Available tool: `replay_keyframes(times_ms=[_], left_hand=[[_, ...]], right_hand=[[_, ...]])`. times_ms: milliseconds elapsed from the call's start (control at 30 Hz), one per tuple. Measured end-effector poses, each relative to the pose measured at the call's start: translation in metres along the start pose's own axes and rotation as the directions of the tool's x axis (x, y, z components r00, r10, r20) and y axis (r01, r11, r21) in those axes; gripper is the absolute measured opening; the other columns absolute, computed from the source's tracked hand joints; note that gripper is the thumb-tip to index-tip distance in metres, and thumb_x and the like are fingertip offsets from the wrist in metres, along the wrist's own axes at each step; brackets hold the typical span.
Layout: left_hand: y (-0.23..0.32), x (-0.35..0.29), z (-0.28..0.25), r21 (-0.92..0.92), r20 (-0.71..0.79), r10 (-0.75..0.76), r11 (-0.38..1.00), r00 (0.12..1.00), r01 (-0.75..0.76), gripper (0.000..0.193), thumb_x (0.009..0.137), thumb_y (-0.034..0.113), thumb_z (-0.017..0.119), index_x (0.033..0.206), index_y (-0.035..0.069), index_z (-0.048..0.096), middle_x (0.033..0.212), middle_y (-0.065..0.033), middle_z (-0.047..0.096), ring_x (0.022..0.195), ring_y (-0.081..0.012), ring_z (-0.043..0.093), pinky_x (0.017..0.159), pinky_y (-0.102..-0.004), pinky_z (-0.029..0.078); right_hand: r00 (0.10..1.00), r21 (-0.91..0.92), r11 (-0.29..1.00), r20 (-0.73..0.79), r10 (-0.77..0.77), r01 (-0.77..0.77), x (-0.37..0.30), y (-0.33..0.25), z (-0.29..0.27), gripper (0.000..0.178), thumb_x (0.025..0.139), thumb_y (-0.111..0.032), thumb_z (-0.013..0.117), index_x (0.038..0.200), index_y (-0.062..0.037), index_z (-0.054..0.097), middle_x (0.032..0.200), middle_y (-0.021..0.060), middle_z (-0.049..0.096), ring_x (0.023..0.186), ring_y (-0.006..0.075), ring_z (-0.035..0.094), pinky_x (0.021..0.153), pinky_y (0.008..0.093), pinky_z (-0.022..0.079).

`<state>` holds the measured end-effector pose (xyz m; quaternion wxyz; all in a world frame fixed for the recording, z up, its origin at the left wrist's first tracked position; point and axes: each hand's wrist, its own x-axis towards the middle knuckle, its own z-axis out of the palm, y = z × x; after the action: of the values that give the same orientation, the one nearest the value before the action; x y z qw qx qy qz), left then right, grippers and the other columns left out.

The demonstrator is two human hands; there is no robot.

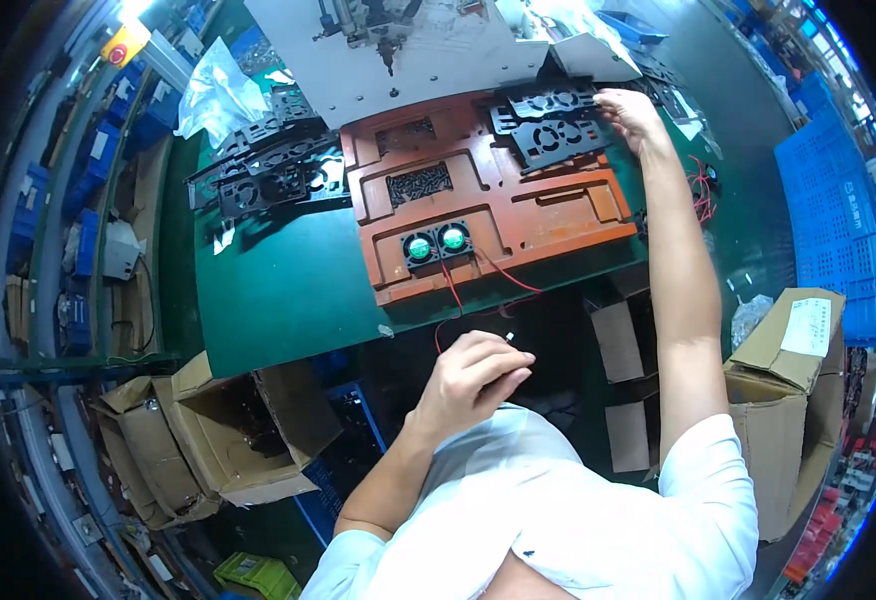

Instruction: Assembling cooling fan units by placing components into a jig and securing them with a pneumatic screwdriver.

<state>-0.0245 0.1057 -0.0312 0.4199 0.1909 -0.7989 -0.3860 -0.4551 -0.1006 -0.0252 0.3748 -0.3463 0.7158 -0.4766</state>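
Note:
My right hand reaches to the far right of the orange fixture, its fingers closed at the right end of a black metal bracket with round fan cutouts. Two small black fans with green centres sit side by side in a slot near the fixture's front edge. Red fan wires run from them over the table edge down to my left hand. That hand is closed in front of the table, thumb against the fingers, and a small white connector shows just above it. Its grip is partly hidden.
Several black brackets are piled at the left of the green table. A recess in the fixture holds dark screws. A screwdriving machine stands behind. Open cardboard boxes flank me; a blue crate is at right.

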Motion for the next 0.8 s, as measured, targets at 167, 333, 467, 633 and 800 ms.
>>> replay_keyframes(times_ms=[167,333,467,633,800], left_hand=[[-0.002,0.000,0.001,-0.303,0.034,-0.218,0.928,0.975,0.218,0.016,0.091,0.001,0.073,0.107,0.001,0.075,0.105,-0.0128,0.074,0.093,-0.0205,0.070,0.078,-0.0303,0.057],[-0.014,0.027,-0.015,-0.919,0.105,-0.588,0.250,0.802,0.303,0.082,0.098,0.054,0.063,0.156,0.005,0.033,0.137,-0.0175,0.058,0.113,-0.0269,0.067,0.084,-0.0357,0.062],[-0.016,0.041,-0.024,-0.995,0.063,-0.529,0.032,0.846,0.094,0.074,0.104,0.053,0.054,0.159,0.012,0.026,0.145,-0.0201,0.051,0.124,-0.0328,0.064,0.087,-0.0449,0.066],[-0.024,0.042,-0.023,-0.952,-0.106,-0.622,0.288,0.776,0.100,0.072,0.097,-0.006,0.059,0.160,0.011,0.029,0.142,-0.0202,0.054,0.120,-0.0291,0.067,0.092,-0.0447,0.064],[-0.024,0.039,-0.026,-0.895,-0.176,-0.580,0.431,0.796,0.116,0.074,0.097,-0.006,0.060,0.161,0.010,0.027,0.142,-0.0221,0.054,0.119,-0.0319,0.067,0.099,-0.0449,0.061]], right_hand=[[0.995,0.532,0.843,0.005,-0.099,0.081,-0.040,-0.018,-0.001,0.034,0.095,-0.008,0.069,0.127,0.0002,0.062,0.089,0.0014,0.067,0.077,0.0103,0.064,0.062,0.0209,0.046],[0.896,0.403,0.828,0.039,-0.441,0.390,-0.169,-0.012,0.047,0.027,0.094,-0.003,0.061,0.120,0.0047,0.063,0.103,0.0091,0.068,0.089,0.0141,0.067,0.081,0.0240,0.054],[0.659,0.327,0.634,0.045,-0.751,0.700,-0.256,0.006,0.100,0.017,0.096,-0.009,0.066,0.109,0.0011,0.069,0.121,0.0175,0.064,0.106,0.0165,0.063,0.086,0.0251,0.050],[0.900,0.770,0.634,0.324,-0.292,-0.071,-0.282,0.026,0.129,0.067,0.094,0.006,0.065,0.154,-0.0040,0.036,0.140,0.0139,0.056,0.126,0.0235,0.060,0.102,0.0405,0.057],[0.855,0.779,0.545,0.479,-0.198,-0.310,-0.284,0.045,0.132,0.064,0.089,0.017,0.048,0.149,-0.0009,0.041,0.142,0.0191,0.056,0.128,0.0308,0.062,0.099,0.0474,0.060]])
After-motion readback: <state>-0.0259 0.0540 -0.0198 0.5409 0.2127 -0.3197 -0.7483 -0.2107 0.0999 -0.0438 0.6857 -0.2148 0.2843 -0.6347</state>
